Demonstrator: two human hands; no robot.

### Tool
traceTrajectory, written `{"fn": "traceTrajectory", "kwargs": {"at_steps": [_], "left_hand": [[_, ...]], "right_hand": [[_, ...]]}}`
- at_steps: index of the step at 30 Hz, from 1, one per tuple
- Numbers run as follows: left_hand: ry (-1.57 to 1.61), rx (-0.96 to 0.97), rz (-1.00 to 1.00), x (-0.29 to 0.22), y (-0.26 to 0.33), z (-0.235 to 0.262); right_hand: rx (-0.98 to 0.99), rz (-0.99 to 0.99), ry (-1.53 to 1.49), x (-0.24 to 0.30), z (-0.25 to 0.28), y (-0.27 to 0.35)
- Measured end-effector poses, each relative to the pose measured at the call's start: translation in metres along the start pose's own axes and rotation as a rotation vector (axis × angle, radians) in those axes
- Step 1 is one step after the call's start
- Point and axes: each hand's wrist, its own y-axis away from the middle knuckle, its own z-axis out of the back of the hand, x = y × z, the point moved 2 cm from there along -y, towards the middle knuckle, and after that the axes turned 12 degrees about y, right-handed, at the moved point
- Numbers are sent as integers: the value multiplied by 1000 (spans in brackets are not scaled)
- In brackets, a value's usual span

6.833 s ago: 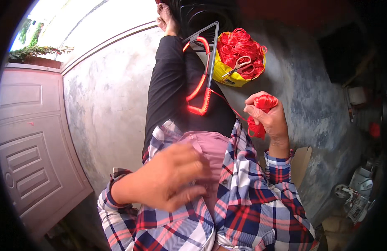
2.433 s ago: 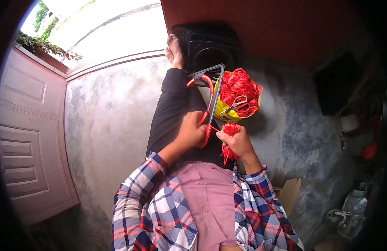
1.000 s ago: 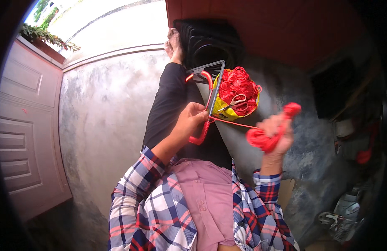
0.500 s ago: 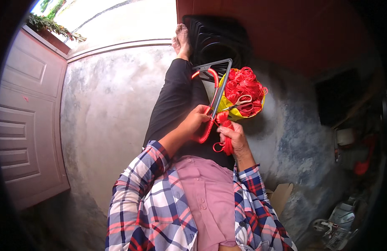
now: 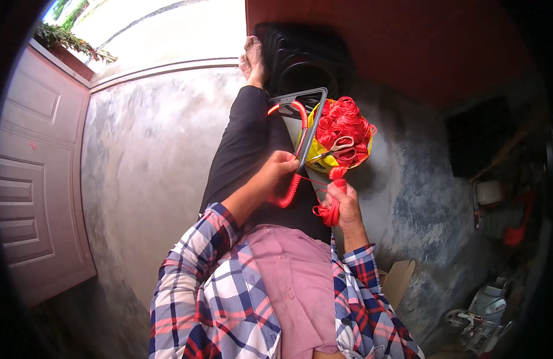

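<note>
A dark grey metal frame with rounded corners lies over my legs. Red cord is wound tightly in coils round its curved near part and part of its far curve. My left hand has its fingers closed on the frame just above the coils. In my right fist is a bundle of red cord, its tuft poking out above the fingers and loops hanging below. A thin strand runs from the bundle across to the frame.
Beside my legs stands a yellow bag heaped with red cord, with scissors lying on top. Black frames are stacked near my foot. A panelled door is at left; cardboard lies at lower right.
My right hand has moved right, away from the frame, with the cord bundle, and the strand between them now shows stretched. My left hand stays at the frame.
</note>
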Motion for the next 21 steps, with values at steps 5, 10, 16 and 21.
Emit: {"fn": "traceTrajectory", "kwargs": {"at_steps": [5,10,16,21], "left_hand": [[-830,74,-778,-40,57,-31],[-615,476,-680,-34,86,-79],[427,244,-366,-98,100,-55],[386,-23,-881,-139,85,21]], "right_hand": [[60,137,-27,29,-1,15],[298,119,-248,24,-48,33],[653,0,-286,14,-42,24],[433,178,-523,27,-14,5]]}}
